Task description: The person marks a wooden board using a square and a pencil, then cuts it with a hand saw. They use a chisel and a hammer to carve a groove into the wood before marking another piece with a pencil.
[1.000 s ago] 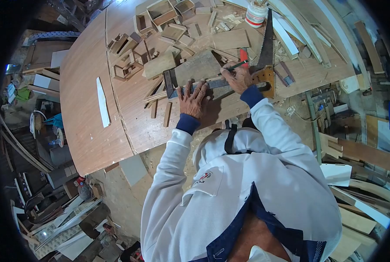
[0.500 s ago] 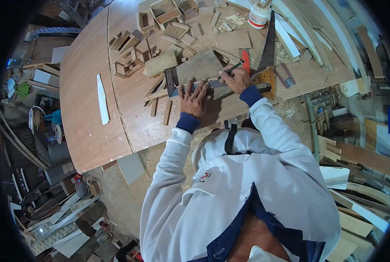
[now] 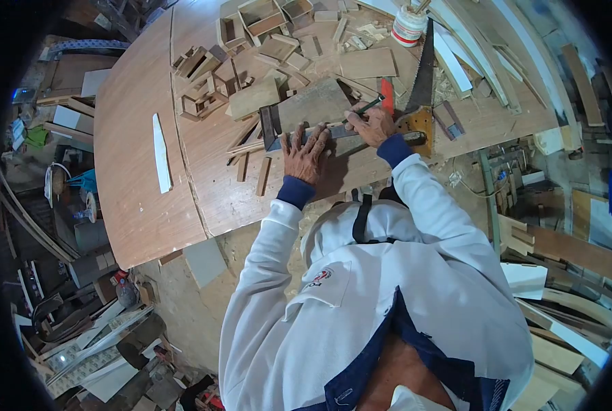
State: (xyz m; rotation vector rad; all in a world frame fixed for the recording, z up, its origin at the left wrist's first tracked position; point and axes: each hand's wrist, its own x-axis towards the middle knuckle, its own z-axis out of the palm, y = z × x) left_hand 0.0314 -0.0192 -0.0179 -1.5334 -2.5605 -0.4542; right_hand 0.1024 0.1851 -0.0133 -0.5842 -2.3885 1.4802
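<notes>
My left hand [image 3: 306,154] lies with fingers spread on a try square [image 3: 270,128] and a thin wood strip, pressing at the near edge of a flat grey-brown board [image 3: 313,103]. In my right hand [image 3: 372,127] is a dark green pencil or marker [image 3: 369,105], tilted over the board's right end by the square's blade. A red-orange object [image 3: 387,94] lies just beyond my right hand. To the right is a handsaw [image 3: 422,82] with a yellow-brown handle [image 3: 419,126].
Small wooden boxes [image 3: 261,19] and offcuts lie across the back of the table [image 3: 134,151]. A white glue jar [image 3: 408,26] stands at the back right, near long curved strips [image 3: 484,48]. A white strip [image 3: 160,154] lies at the left.
</notes>
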